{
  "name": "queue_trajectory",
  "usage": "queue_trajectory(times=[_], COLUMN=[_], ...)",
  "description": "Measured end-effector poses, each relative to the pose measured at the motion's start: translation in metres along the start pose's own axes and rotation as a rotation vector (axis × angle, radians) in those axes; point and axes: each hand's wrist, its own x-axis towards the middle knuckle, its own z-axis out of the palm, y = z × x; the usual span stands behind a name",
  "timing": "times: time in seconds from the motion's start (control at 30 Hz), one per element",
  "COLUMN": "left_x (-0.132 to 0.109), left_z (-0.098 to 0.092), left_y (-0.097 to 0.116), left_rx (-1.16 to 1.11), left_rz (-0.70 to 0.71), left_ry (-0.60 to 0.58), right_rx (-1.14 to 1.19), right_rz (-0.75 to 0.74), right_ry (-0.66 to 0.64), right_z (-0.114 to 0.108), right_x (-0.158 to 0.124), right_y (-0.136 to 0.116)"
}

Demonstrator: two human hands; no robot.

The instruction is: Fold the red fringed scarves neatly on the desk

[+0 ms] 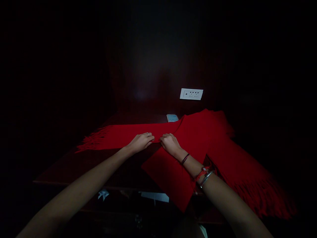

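Observation:
A red scarf with fringed ends lies over a dark tabletop. One fringed end reaches out flat to the left; the other hangs off the front edge at the right, and a folded part droops over the edge in the middle. My left hand, with a ring on it, has its fingers closed on the near edge of the left strip. Close beside it, my right hand is closed on the scarf too, with bracelets around the wrist. The fingertips of both hands are partly hidden.
A white wall socket is on the dark panel behind. A small pale blue item lies at the back, behind the scarf. Below the table's front edge are a white flat item and a crumpled pale piece. The surroundings are very dark.

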Motion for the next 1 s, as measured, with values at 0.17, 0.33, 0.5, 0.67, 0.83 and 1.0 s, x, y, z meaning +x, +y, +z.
queue_trajectory(times=[0.17, 0.33, 0.5, 0.67, 0.83, 1.0], left_x=[0.001, 0.001, -0.007, -0.017, -0.045, -0.068], left_z=[0.002, 0.001, -0.006, -0.007, 0.001, 0.01], left_y=[-0.002, -0.012, -0.032, -0.046, -0.048, -0.052], left_rx=[-0.101, -0.383, -0.542, -0.398, -0.164, -0.182], left_rz=[0.016, 0.031, 0.055, -0.16, -0.405, -0.446], left_ry=[0.022, -0.015, -0.147, -0.247, -0.229, -0.285], right_rx=[0.034, 0.175, 0.289, 0.294, 0.375, 0.392], right_rz=[-0.01, -0.076, -0.186, -0.123, -0.157, -0.136], right_ry=[0.013, -0.011, 0.023, 0.049, 0.018, 0.134], right_z=[0.001, 0.004, 0.01, 0.013, 0.009, -0.003], right_x=[0.001, 0.0, -0.001, 0.001, -0.002, 0.003], right_y=[0.002, 0.012, 0.022, 0.021, 0.023, 0.011])
